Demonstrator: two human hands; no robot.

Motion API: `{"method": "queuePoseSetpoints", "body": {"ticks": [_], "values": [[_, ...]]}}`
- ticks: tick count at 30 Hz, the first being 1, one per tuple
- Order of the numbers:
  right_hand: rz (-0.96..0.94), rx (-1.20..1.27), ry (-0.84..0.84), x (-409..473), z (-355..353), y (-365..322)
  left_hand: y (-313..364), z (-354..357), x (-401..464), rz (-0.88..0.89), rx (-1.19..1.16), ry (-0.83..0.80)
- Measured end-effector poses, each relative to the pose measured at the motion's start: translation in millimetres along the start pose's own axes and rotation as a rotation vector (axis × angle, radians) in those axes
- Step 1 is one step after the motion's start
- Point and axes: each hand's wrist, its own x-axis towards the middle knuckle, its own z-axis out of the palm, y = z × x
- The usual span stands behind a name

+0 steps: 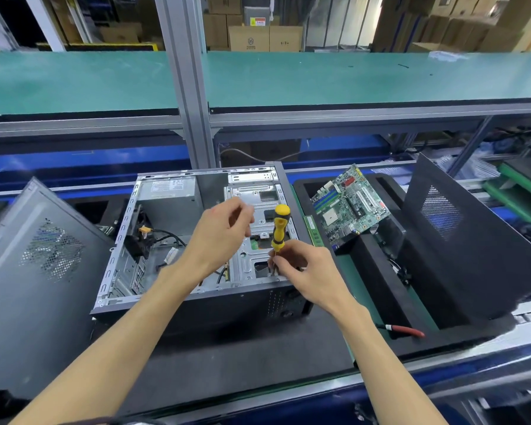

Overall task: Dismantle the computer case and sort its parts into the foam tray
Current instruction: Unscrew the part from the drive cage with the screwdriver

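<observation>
An open computer case [166, 299] lies on its side in front of me, with its power supply [172, 191] at the back left and a silver drive cage [255, 216] on the right. My right hand [304, 271] pinches the shaft of a yellow-and-black screwdriver [279, 228] that stands upright over the cage. Just left of the handle hovers my left hand [221, 234], blurred, fingers curled and holding nothing that I can see. To the right, the black foam tray [377, 289] holds a green motherboard [350, 204] leaning at its back and a RAM stick [313, 231] at its left edge.
One case side panel [34, 271] leans at the left, another [460, 240] stands in the tray at the right. Red-handled pliers [403, 330] lie on the tray's front edge. Loose cables [166, 237] run inside the case. A green-topped shelf [319, 78] spans the back.
</observation>
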Motion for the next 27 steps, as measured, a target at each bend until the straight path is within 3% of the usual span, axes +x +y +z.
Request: {"method": "queuePoseSetpoints", "body": {"ticks": [7,15,27], "values": [[-0.038,0.057,0.063,-1.4,0.5,-4.8,-44.7,24.4,-14.4,-0.159,0.050,-0.177],[-0.013,0.080,0.039,-1.2,0.9,-4.8,-53.4,32.3,-25.4,-0.082,0.025,-0.166],[0.031,0.096,0.039,-1.2,0.5,2.1,-56.2,38.0,-25.3,0.154,0.385,-0.368]]}}
